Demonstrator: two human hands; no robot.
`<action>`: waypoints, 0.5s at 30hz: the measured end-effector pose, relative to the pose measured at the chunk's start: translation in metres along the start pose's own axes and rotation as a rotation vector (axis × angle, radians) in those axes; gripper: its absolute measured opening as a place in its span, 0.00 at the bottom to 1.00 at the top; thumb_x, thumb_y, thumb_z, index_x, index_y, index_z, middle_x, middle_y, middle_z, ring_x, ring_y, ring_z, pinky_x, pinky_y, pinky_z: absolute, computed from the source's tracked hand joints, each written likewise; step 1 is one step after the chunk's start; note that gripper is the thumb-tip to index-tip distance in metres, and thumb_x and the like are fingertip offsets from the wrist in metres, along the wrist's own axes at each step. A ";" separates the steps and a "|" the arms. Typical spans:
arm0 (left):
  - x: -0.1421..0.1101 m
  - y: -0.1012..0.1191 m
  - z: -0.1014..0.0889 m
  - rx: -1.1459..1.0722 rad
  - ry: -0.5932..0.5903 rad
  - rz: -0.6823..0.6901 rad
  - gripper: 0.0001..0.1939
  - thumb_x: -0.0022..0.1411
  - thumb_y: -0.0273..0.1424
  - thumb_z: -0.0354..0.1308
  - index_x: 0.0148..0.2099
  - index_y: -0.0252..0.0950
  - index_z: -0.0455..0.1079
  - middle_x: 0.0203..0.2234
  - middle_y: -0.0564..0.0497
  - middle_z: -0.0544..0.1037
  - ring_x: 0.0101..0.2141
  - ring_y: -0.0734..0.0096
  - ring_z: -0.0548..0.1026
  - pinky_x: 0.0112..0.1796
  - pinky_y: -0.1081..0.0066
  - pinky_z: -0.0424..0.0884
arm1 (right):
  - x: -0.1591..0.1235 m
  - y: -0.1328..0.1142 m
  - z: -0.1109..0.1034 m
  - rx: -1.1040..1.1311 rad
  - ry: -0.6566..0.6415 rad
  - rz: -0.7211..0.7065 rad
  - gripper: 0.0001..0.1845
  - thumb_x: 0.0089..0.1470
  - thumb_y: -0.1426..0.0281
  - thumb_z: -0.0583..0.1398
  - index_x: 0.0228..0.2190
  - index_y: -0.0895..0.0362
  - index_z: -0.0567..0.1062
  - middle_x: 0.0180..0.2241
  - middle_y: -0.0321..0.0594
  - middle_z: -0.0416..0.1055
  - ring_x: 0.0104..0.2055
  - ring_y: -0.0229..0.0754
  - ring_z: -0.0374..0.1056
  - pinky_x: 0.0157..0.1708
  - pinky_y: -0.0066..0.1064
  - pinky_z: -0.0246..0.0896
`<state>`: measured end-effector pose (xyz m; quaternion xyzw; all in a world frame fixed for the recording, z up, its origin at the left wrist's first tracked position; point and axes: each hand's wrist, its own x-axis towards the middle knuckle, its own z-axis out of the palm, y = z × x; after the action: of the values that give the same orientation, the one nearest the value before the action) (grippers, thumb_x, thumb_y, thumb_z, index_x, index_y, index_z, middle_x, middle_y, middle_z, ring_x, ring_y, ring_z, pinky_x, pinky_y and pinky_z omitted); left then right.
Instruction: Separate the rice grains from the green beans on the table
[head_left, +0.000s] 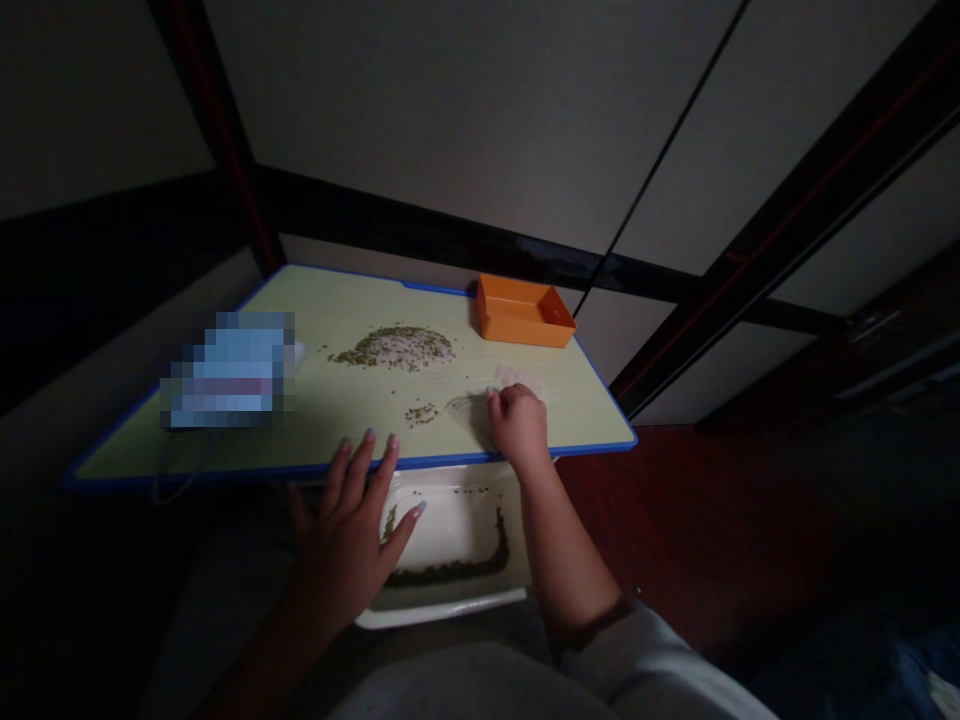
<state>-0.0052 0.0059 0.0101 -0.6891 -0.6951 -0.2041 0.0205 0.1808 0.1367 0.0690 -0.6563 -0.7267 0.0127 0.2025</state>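
Observation:
My right hand (517, 425) is closed, fingertips down on the tabletop beside a thin patch of pale grains (529, 377). Whatever its fingers hold, if anything, is hidden. My left hand (356, 520) is open with fingers spread, its fingertips at the table's front edge and its thumb over the white basin (450, 607). Inside the basin, small green beans (457, 572) line the near and side walls. A larger mixed pile of green beans and pale grains (405, 347) lies farther back on the table, and a smaller cluster of them (421, 414) sits nearer the front edge.
An orange open box (525, 325) stands at the table's back right. On the left of the pale, blue-edged table (247, 450) is a blurred-out bluish object (229, 370) with a thin cord below. Cabinet panels (450, 120) rise directly behind the table.

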 end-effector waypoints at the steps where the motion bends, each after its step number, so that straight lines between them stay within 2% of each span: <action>1: 0.000 0.000 0.000 0.001 -0.001 0.000 0.32 0.66 0.43 0.42 0.69 0.43 0.44 0.69 0.44 0.50 0.68 0.50 0.45 0.59 0.31 0.45 | -0.001 -0.001 0.000 0.007 0.000 -0.010 0.17 0.63 0.66 0.52 0.30 0.59 0.77 0.35 0.46 0.75 0.40 0.43 0.69 0.36 0.32 0.53; 8: 0.000 0.000 0.000 0.010 -0.002 -0.005 0.32 0.66 0.43 0.42 0.69 0.44 0.44 0.69 0.44 0.49 0.68 0.51 0.44 0.60 0.32 0.43 | -0.005 -0.015 0.003 -0.002 -0.030 -0.076 0.17 0.63 0.66 0.52 0.30 0.59 0.77 0.35 0.47 0.75 0.39 0.44 0.69 0.36 0.33 0.53; 15: 0.000 0.000 0.000 0.000 -0.015 -0.006 0.32 0.66 0.43 0.41 0.69 0.43 0.43 0.69 0.44 0.49 0.68 0.51 0.43 0.60 0.32 0.44 | -0.004 -0.020 0.002 -0.043 -0.025 -0.047 0.17 0.62 0.66 0.52 0.33 0.60 0.78 0.37 0.51 0.75 0.42 0.48 0.69 0.39 0.36 0.55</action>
<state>-0.0051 0.0062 0.0107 -0.6884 -0.6974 -0.1987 0.0147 0.1616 0.1312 0.0714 -0.6432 -0.7444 0.0004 0.1795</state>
